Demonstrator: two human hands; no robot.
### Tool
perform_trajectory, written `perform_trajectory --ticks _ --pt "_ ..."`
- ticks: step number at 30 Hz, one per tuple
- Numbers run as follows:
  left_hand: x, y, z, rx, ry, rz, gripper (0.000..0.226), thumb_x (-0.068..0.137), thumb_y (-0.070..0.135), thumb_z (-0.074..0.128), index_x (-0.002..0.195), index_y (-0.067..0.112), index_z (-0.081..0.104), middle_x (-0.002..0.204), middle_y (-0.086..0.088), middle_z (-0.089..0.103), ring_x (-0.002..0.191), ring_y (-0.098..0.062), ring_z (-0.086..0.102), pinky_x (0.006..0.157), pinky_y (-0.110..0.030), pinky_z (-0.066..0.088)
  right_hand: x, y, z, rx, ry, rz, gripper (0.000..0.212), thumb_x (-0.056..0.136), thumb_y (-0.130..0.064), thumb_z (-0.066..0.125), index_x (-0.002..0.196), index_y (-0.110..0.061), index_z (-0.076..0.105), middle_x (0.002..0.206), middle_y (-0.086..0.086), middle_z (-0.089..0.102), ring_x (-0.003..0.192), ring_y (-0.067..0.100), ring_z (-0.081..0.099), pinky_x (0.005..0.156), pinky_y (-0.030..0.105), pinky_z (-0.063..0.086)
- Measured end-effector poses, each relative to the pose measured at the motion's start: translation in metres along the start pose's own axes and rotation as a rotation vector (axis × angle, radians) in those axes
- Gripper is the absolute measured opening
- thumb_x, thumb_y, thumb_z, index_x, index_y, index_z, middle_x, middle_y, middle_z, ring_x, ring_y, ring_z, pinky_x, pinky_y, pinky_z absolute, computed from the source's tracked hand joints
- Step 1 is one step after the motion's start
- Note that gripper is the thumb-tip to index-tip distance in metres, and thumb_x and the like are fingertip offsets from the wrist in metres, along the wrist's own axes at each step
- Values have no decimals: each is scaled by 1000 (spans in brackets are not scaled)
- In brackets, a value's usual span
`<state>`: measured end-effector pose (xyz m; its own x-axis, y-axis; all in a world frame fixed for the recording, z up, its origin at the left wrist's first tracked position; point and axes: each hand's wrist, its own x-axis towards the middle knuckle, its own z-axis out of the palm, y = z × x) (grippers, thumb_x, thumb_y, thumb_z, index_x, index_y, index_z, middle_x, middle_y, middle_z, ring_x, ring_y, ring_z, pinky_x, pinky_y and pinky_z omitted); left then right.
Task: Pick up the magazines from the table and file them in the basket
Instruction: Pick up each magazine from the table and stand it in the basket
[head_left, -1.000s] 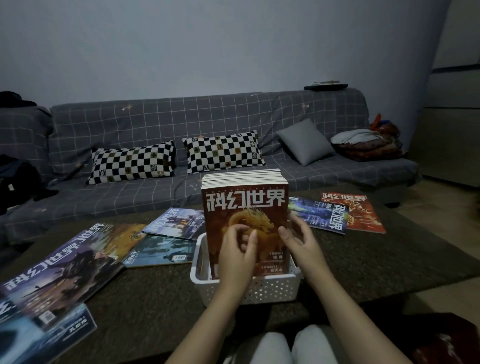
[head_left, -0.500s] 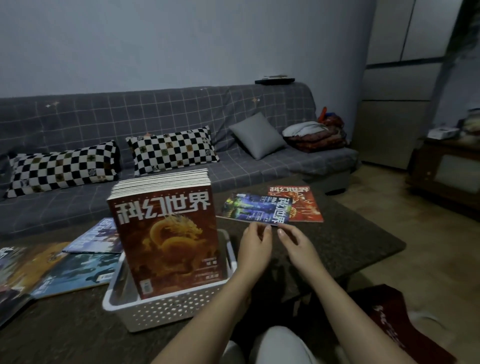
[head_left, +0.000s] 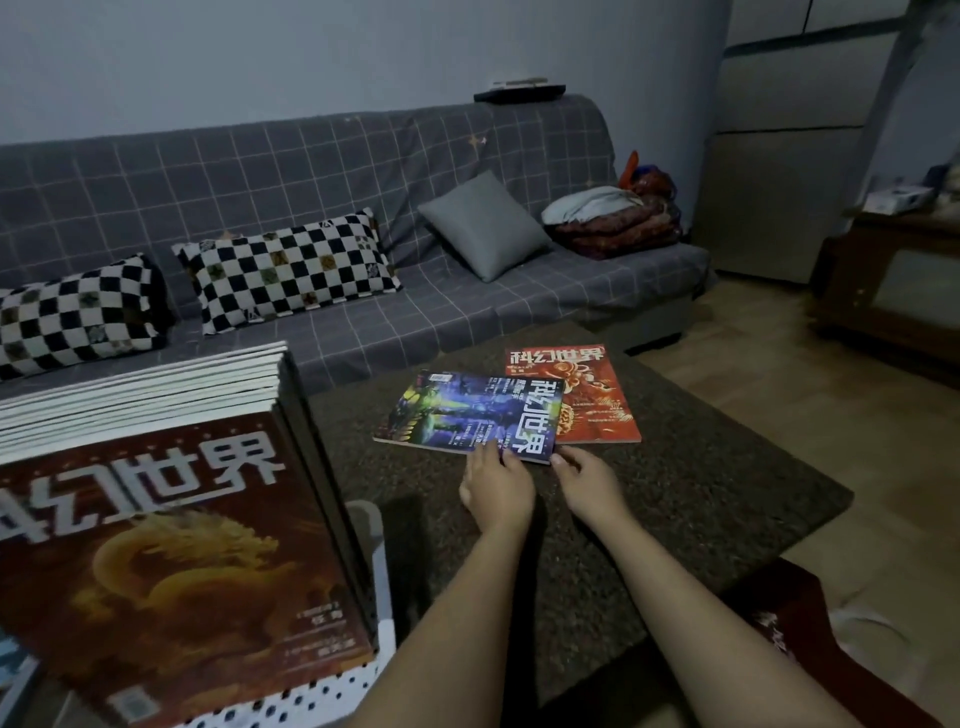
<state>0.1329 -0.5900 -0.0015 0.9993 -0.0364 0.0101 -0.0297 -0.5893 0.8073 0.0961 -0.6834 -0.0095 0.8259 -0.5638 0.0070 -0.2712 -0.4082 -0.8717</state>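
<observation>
A blue-green magazine (head_left: 467, 413) lies flat on the dark table (head_left: 701, 483), overlapping a red magazine (head_left: 587, 395) behind it. My left hand (head_left: 496, 486) touches the blue-green magazine's near edge with its fingertips on the cover. My right hand (head_left: 589, 480) reaches its near right corner, fingers loosely bent, touching the edge. At the left a white perforated basket (head_left: 382, 644) holds several magazines standing upright, the front one red-brown with a gold dragon (head_left: 171, 561).
A grey checked sofa (head_left: 415, 312) with chequered and grey cushions runs behind the table. A wooden cabinet (head_left: 898, 291) stands at the right. A dark red bag (head_left: 810, 639) lies on the floor by my right arm.
The view has swung right and closer. Both hands left the basket's front magazine and moved forward to the near edge of the blue-green magazine.
</observation>
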Motion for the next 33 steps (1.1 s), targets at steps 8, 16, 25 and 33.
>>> perform_trajectory --ticks 8,16,25,33 --pt "10 -5 18 54 56 3 41 100 28 33 134 15 51 143 -1 50 137 -17 34 114 -37 17 52 -7 12 22 -4 270 32 74 -30 74 95 -6 71 97 13 71 91 30 66 85 38 52" --pt "13 9 13 73 11 7 39 100 35 32 117 20 63 120 -3 64 123 -22 45 108 -41 22 40 -11 3 445 90 347 23 89 -3 47 73 -18 39 78 12 63 59 22 64 46 28 53" --pt "17 27 23 350 -221 282 30 93 32 46 111 19 67 125 -7 61 122 -25 50 107 -38 29 32 21 -93 463 397 352 22 90 -12 52 104 2 62 65 6 58 55 16 51 49 25 42" --pt "67 29 35 569 -365 232 93 72 76 52 146 26 28 160 -13 4 148 -28 0 114 -55 -6 37 39 -57 484 194 300 56 85 3 58 130 -12 27 121 13 53 96 32 61 51 33 54"
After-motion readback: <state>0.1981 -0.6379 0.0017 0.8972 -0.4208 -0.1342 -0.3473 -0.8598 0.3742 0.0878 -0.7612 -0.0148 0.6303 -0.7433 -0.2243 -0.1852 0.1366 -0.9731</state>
